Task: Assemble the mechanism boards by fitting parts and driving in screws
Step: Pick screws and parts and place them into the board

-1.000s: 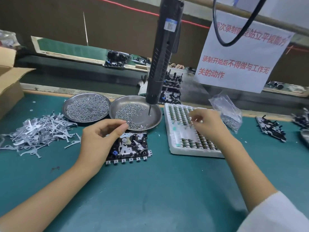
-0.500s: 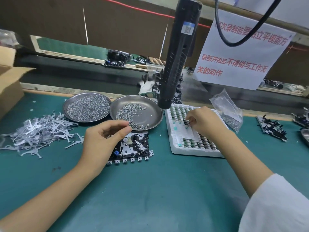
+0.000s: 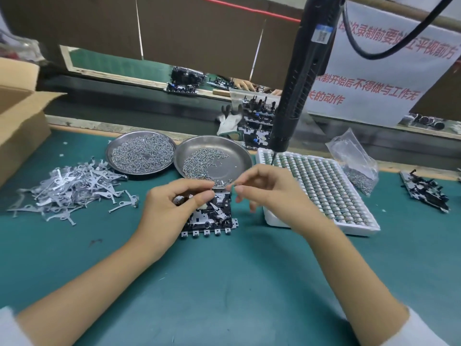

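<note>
Board [image 3: 212, 218] lies flat, tabbed edge toward the person. Left hand [image 3: 172, 208] pinches its far edge; right hand [image 3: 267, 191] pinches a tiny part, too small to identify.

Left hand [image 3: 172, 206] hides mechanism board's [image 3: 212, 216] left part, right hand's [image 3: 269, 193] pinched part too small to tell

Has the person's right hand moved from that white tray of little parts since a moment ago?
Yes. The right hand has left the white tray and moved leftward, now hovering above the mechanism board.
</note>
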